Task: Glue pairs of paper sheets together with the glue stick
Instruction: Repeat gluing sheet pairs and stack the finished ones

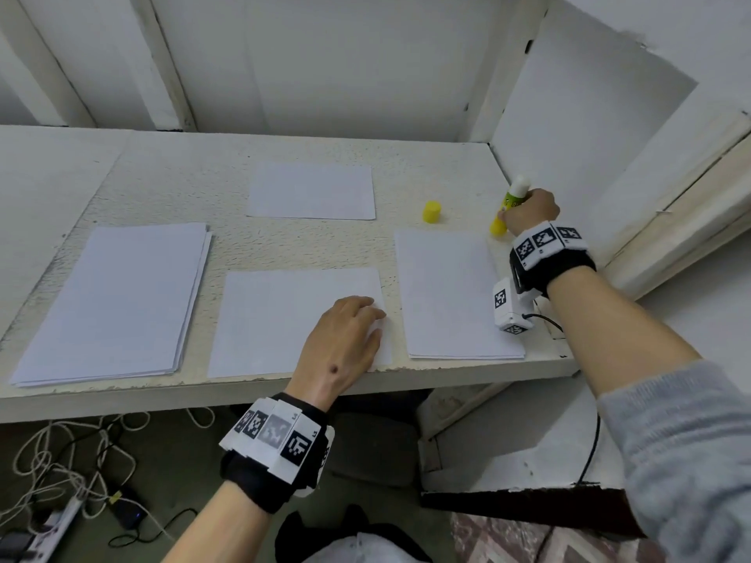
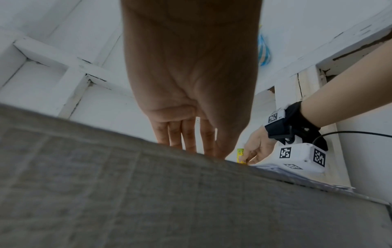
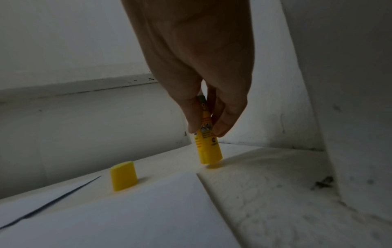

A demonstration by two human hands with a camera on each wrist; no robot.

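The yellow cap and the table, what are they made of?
The yellow cap looks like smooth moulded plastic: even colour, clean edges. The table seems to be white-painted board, maybe wood; its top is rough and speckled, with paint chipped along the front edge.

white speckled table (image 1: 195, 184), white panelled wall (image 1: 325, 63) behind it, tangled white and black cables (image 1: 73, 461) on the floor under the table edge, power strip (image 1: 53, 526) at lower left, patterned cloth (image 1: 528, 538) at lower right
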